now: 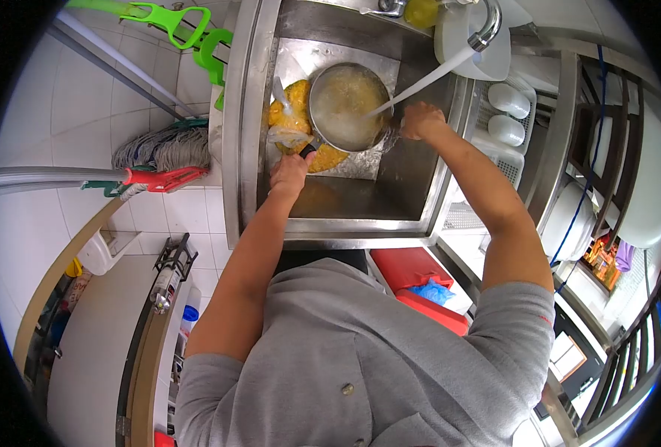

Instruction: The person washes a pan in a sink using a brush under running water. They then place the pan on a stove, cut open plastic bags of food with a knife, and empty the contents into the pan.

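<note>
Two bare hands reach forward into a steel sink, where a round metal pot sits under running water. Taking the pot as a clock's centre, the tap is at 2 o'clock, its white stream falling into the pot, which looks cloudy inside. A patchy yellow mass lies from 9 round to 6 o'clock, seemingly partly beneath the pot. That uneven footing could let the pot tip, and the inflow could spill over the rim; a wet handle might also twist if the grip loosened. The left hand, between 7 and 8 o'clock, has its fingers closed around the black handle. The right hand, at 3 o'clock, has its fingers curled close together just beside the rim; I cannot tell whether they touch the pot or grip anything.
</note>
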Motion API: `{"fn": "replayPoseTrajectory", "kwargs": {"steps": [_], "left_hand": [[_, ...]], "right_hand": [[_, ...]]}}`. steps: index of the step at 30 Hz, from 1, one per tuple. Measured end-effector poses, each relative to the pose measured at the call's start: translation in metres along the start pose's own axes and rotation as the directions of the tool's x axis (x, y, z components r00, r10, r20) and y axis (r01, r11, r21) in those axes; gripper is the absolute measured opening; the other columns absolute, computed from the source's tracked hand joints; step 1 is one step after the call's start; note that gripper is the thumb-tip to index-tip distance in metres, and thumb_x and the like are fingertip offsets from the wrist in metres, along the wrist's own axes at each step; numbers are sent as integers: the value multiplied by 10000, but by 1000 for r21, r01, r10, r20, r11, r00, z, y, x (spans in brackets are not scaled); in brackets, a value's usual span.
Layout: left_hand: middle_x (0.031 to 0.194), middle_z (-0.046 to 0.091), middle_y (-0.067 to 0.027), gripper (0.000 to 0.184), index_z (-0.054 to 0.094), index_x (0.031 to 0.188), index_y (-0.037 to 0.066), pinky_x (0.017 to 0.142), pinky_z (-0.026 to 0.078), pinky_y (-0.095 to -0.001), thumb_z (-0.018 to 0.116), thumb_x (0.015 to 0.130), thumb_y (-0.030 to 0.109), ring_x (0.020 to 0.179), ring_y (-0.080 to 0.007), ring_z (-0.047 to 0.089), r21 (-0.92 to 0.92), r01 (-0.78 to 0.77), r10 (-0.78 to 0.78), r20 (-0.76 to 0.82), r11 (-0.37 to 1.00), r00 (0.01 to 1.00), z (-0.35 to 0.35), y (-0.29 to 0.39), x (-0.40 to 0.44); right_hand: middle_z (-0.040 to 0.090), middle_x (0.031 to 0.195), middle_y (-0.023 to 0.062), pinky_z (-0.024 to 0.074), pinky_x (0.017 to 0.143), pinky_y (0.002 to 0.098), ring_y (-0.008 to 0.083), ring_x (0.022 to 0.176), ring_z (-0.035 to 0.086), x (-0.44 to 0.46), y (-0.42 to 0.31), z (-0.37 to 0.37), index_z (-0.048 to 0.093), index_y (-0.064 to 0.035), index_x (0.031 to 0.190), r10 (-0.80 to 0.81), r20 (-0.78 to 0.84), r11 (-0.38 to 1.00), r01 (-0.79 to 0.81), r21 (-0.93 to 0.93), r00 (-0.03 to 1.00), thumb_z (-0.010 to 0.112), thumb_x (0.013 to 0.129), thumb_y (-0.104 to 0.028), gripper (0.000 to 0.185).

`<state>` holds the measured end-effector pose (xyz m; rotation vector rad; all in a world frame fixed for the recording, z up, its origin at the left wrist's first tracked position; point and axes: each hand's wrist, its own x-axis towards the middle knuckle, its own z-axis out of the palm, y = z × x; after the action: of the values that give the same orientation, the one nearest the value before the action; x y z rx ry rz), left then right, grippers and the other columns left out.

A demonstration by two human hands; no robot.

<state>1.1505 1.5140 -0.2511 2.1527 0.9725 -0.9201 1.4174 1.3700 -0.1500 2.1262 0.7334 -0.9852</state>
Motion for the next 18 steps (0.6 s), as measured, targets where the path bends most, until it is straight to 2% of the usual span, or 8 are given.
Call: {"fn": "replayPoseTrajectory", "kwargs": {"steps": [3, 8, 10, 12, 13, 14, 15, 18], "left_hand": [[1031, 703, -187, 674, 716, 1021, 32, 881, 525, -459, 422, 940, 633, 1029, -364, 663, -13, -15, 15, -30, 1000, 999, -5, 1, 1], [1026, 704, -191, 672, 714, 1025, 26, 878, 526, -462, 432, 937, 630, 1033, -361, 663, -16, -23, 22, -21, 1000, 1000, -11, 1, -5], [1054, 697, -200, 687, 711, 1033, 21, 900, 516, -460, 429, 933, 640, 1057, -356, 655, -46, 12, -10, 49, 999, 999, -12, 1, -5], [1116, 666, -226, 721, 683, 1086, 1, 932, 498, -461, 397, 940, 647, 1101, -362, 626, -23, -5, 7, 67, 1000, 998, -12, -1, -5], [1177, 635, -253, 757, 656, 1138, -19, 964, 479, -462, 366, 947, 655, 1145, -368, 598, -5, -23, 24, 82, 1000, 996, -13, -1, -4], [1177, 635, -253, 757, 656, 1138, -19, 964, 479, -462, 366, 947, 655, 1145, -368, 598, 4, -29, 29, 84, 1000, 996, -12, -2, -3], [1178, 632, -257, 760, 653, 1140, -23, 964, 479, -464, 370, 947, 654, 1148, -378, 592, -6, -27, 28, 98, 1000, 995, -10, -4, 1], [1178, 628, -268, 767, 648, 1141, -35, 966, 477, -469, 377, 944, 655, 1153, -397, 582, -45, -12, 18, 133, 999, 991, -25, 1, -3]], "right_hand": [[641, 1234, 164, 535, 917, 394, 311, 1152, 623, -25, -7, -19, 697, -46, 1115, 25, 14, 1000, -25, 14, 1000, 622, 830, -129, 307], [653, 1215, 156, 536, 915, 394, 315, 1135, 631, -28, -7, -2, 696, -54, 1125, 19, 5, 1000, -19, 13, 1000, 626, 839, -151, 310], [656, 1211, 153, 537, 912, 395, 315, 1126, 636, -36, -12, -13, 696, -57, 1127, 18, -22, 1000, -18, 1, 1000, 632, 842, -170, 313], [666, 1193, 143, 542, 900, 389, 303, 1115, 644, -56, -19, -39, 701, -68, 1118, 30, 262, 981, -78, 176, 965, 618, 868, -175, 284], [666, 1193, 143, 542, 900, 389, 303, 1115, 644, -48, -15, -28, 701, -68, 1118, 32, 264, 979, -83, 184, 964, 618, 868, -175, 284], [675, 1175, 139, 548, 885, 387, 296, 1096, 654, -31, -10, -7, 707, -70, 1102, 34, -12, 990, -32, 136, 999, 598, 884, -165, 261], [683, 1157, 135, 554, 870, 385, 289, 1077, 664, -18, -8, 9, 713, -73, 1086, 21, -290, 997, 1, 75, 957, 578, 900, -155, 244], [695, 1129, 127, 559, 854, 383, 285, 1061, 671, 0, -19, 27, 723, -80, 1052, -25, -268, 999, 34, 30, 963, 525, 923, -119, 239]]}}
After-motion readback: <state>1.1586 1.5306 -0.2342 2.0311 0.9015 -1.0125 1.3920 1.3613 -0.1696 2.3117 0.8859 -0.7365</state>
